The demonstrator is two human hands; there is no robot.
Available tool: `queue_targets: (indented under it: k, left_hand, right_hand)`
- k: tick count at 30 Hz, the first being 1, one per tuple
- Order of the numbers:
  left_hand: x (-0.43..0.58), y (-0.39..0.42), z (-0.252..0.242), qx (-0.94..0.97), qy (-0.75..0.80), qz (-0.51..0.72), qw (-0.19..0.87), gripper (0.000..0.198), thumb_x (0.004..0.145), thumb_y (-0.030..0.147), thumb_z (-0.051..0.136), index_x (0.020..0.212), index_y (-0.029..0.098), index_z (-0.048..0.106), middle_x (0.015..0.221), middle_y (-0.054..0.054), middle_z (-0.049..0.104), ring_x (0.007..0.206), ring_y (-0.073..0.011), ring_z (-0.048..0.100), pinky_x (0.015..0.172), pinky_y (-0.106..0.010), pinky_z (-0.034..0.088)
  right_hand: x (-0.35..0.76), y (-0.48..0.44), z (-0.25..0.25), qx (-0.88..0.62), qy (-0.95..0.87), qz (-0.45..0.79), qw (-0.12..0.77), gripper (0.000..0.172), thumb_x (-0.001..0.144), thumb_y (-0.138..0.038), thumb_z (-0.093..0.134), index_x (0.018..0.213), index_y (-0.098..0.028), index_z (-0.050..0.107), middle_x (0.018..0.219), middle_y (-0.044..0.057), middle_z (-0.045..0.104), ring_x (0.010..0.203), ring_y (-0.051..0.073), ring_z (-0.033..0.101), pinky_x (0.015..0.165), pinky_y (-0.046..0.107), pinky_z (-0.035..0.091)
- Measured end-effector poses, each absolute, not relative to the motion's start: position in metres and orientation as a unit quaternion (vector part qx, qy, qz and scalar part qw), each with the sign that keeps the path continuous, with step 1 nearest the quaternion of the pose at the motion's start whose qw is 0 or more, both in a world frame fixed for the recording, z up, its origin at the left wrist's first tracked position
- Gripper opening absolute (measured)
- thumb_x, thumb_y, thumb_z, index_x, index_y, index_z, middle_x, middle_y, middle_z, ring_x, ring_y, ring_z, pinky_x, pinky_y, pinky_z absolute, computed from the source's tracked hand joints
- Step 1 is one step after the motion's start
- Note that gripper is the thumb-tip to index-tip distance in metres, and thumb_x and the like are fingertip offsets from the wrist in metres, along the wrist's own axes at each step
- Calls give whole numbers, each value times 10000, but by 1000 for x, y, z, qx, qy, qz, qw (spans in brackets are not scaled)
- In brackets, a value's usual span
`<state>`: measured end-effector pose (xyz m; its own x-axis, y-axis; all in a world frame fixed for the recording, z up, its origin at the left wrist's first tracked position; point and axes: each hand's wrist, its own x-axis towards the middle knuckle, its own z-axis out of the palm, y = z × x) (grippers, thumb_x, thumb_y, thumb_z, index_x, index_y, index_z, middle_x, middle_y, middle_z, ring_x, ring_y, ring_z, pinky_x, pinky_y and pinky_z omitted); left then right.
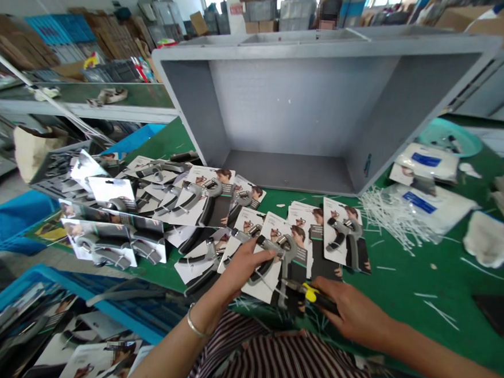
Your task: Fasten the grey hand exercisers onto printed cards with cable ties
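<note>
Two hands are working: left hand (243, 264) pinching a carded grip strengthener (286, 266) over the green surface (400, 286), probably stiff, best held by its frame (291, 247); right hand (357, 315) clasping side cutters (311, 294).

Left hand (247, 260) stretched forward, thumb pointing right; right hand (349, 311) curled in grip, forearm slanting in from right.

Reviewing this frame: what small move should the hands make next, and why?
Probably bring the cutters onto the thin white tail and snip it: the right hand has their tips close by, the left hand holds the carded hand grip, and the tail juts out untrimmed.
</note>
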<state>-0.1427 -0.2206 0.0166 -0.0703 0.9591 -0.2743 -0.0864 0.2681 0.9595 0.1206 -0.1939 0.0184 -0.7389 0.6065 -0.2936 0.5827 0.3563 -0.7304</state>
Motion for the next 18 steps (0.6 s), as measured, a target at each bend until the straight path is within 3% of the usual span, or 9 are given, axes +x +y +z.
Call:
queue_targets:
  k: [3,5,7,12,18]
  left_hand:
    - [-136,-217,12,302,556,590,502,416,834,359,666,1208,179,639,1242,-89,682,1190,-282,601,1048,-413,427]
    - [-128,-213,11,252,541,659,458,468,847,363,660,1276,187,595,1255,-89,673,1226,-271,581,1062,-411,420]
    - [-118,-208,10,227,520,702,430,501,860,356,652,1326,200,555,1274,-86,659,1222,-257,585,1076,-412,410]
    - [-104,-201,7,225,491,728,422,453,874,363,642,1286,184,585,1234,-94,673,1127,-242,634,1095,-426,388]
    - [-104,-207,12,223,495,738,401,366,878,355,631,1199,180,636,1222,-83,674,1149,-241,614,1076,-391,404]
  right_hand:
    - [126,-203,19,-344,-652,675,15,403,935,-464,512,1203,-172,584,1063,133,693,954,265,671,872,415,511]
    - [124,-213,16,-295,-478,827,4,453,924,-466,549,1269,-173,544,1085,132,695,940,247,694,838,391,532]
    - [113,-222,9,-231,-358,905,13,513,883,-437,617,1304,-155,533,1116,149,694,968,240,699,839,364,529]
    - [76,-231,-10,-115,-244,962,28,596,844,-480,609,1298,-101,539,1037,193,722,884,250,725,738,329,542]
    - [69,-233,-18,-80,-171,981,51,488,865,-419,575,1241,-109,563,977,187,730,838,274,736,637,305,541]
